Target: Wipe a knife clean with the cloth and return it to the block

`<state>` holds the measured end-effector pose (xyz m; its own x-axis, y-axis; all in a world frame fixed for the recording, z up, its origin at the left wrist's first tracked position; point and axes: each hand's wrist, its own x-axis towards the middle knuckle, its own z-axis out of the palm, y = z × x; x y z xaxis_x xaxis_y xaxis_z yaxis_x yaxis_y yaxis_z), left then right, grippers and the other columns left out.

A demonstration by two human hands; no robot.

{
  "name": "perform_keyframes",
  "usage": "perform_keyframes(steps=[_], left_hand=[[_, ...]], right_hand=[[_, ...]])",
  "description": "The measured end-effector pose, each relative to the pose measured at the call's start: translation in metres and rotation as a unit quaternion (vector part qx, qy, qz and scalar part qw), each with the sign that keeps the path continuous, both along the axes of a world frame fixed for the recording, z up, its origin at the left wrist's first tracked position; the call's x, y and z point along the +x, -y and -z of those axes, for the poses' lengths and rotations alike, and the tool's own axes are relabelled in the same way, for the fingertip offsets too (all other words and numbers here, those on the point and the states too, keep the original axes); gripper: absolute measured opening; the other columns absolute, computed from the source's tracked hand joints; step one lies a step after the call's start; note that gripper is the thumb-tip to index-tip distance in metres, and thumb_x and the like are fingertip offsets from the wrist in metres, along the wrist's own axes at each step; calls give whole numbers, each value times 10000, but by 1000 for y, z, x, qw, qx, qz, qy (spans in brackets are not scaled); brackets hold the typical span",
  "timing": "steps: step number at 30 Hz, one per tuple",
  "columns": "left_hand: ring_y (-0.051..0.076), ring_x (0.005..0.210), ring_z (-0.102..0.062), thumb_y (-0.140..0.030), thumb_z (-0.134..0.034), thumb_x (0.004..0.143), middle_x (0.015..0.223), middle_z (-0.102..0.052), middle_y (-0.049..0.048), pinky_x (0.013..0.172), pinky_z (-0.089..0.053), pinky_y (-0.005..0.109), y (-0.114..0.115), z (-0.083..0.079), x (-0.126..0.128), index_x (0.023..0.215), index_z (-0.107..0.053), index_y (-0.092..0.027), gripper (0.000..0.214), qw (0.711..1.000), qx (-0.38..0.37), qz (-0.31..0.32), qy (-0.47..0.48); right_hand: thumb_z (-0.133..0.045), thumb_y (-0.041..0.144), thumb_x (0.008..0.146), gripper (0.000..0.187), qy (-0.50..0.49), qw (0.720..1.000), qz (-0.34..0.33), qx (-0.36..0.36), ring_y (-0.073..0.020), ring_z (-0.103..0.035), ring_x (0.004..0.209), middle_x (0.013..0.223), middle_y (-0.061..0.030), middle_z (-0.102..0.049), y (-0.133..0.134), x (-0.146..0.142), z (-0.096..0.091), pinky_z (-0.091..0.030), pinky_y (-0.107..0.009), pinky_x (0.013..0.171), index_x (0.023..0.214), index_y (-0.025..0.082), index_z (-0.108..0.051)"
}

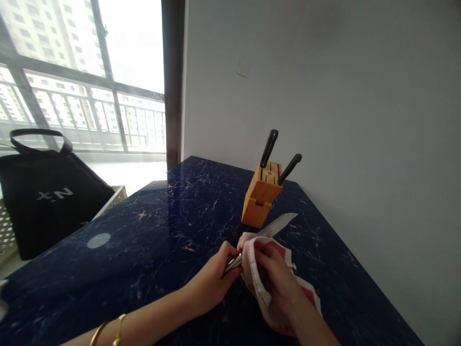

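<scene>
A knife [280, 224] is held low over the table, its blade pointing away to the right. My left hand [220, 270] is closed around its handle end, of which a short silvery part shows. A red and white cloth [256, 283] wraps the blade's near part, and my right hand [277, 271] grips that cloth around the knife, several fingers hidden in its folds. Just beyond the blade stands a wooden knife block [260, 199]. Two black-handled knives stick out of it, one upright at the left [269, 148] and one leaning right [290, 169].
The dark blue marbled table [151, 250] runs up to a grey wall [324, 96] at the back and right. On the left, a black bag [54, 197] stands by a basket [117, 193]. A pale round spot [98, 240] shows on the tabletop. Behind is a large window [137, 72].
</scene>
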<state>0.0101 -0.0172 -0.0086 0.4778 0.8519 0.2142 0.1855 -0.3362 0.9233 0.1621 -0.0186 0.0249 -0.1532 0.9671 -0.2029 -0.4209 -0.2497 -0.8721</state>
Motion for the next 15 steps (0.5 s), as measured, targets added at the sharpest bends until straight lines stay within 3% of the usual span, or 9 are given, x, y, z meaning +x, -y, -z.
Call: perform_keyframes(steps=[3, 8, 15], left_hand=[[130, 724, -514, -208, -453, 830, 812, -567, -4, 668, -389, 233, 0, -2, -1, 916, -401, -194, 101, 1000, 2, 0, -1], [130, 738, -509, -229, -443, 837, 841, -571, 2, 673, -389, 230, 3, -12, -4, 913, -418, -193, 88, 1000, 4, 7, -17], [133, 730, -509, -209, -451, 827, 826, -575, 11, 672, -395, 234, 1, -10, -2, 912, -413, -187, 96, 1000, 11, 0, -17]], right_hand=[[-701, 276, 628, 186, -6, 1000, -5, 12, -115, -541, 490, 605, -8, -617, 0, 2, 0, -417, -249, 534, 757, 154, -645], [-653, 311, 682, 245, -33, 999, 16, 25, -227, -606, 819, 894, -76, -657, -6, 12, 2, -453, -335, 702, 890, 183, -630], [-711, 283, 610, 201, 16, 1000, 2, 24, -123, -548, 529, 637, -7, -627, 1, 1, -2, -394, -233, 513, 752, 154, -651]])
